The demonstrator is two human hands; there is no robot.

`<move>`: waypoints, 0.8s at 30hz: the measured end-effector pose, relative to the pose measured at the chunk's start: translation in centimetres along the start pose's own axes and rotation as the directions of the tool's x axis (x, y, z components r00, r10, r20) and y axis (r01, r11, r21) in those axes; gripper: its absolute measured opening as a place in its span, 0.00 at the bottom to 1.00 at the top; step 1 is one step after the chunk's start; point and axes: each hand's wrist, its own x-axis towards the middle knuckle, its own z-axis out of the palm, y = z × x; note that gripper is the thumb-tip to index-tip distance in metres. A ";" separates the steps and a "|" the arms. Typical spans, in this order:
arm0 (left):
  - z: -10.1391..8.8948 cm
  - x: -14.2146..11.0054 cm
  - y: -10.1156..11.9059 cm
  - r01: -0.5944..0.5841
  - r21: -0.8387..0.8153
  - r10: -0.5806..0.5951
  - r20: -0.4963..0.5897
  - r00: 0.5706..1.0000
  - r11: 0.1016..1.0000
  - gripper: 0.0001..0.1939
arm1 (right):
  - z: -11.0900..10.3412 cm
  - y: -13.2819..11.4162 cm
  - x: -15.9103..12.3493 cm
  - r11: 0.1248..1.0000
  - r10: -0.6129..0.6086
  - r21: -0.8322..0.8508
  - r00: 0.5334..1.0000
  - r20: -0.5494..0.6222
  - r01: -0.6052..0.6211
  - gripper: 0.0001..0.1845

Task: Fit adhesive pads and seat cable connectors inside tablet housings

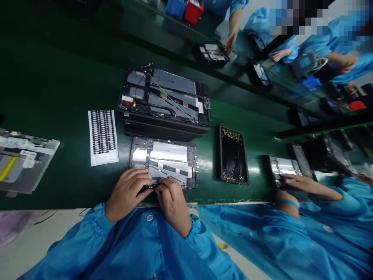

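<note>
An opened tablet [170,151], its silver batteries and black cables bare, lies on the green bench in front of me. My left hand [127,193] is at its front left edge, fingers curled over the frame and thumb drawn in. Close beside it, my right hand [174,203] bends its fingertips together at the middle of the same edge. Whatever sits between the fingertips is hidden. Behind the tablet rises a stack of similar opened tablets [171,91]. To the left is a white sheet of black stickers [103,136]. A black tray [218,155] of thin cables with gold-coloured ends stands right.
At the far left lies a grey panel [26,179] with a yellow strip. On the right, a co-worker's hand [300,182] touches another opened tablet [284,165]. Across the bench, people in blue handle more tablets near blue and red bins [194,13].
</note>
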 end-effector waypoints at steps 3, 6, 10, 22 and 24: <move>0.0 0.0 0.2 0.010 -0.005 -0.010 -0.006 1.000 1.000 0.06 | 0.0 0.0 0.0 1.000 -0.001 -0.019 1.000 0.014 0.001 0.07; 0.0 0.1 0.2 0.011 -0.013 -0.011 -0.005 1.000 1.000 0.06 | 0.0 0.0 -0.1 1.000 -0.001 -0.031 1.000 0.030 0.002 0.07; 0.0 0.1 0.1 0.006 -0.013 -0.006 -0.003 1.000 1.000 0.06 | 0.1 0.0 -0.1 0.999 -0.001 -0.047 0.999 0.052 0.003 0.08; -0.3 0.2 0.1 -0.031 -0.011 0.032 0.031 0.999 0.999 0.04 | -0.1 -0.9 0.5 0.995 -0.001 -0.095 0.999 0.049 0.006 0.10; -0.3 0.2 0.1 -0.034 -0.010 0.035 0.036 0.999 0.999 0.05 | -0.1 -0.9 0.6 0.997 0.009 -0.074 0.999 0.034 -0.007 0.10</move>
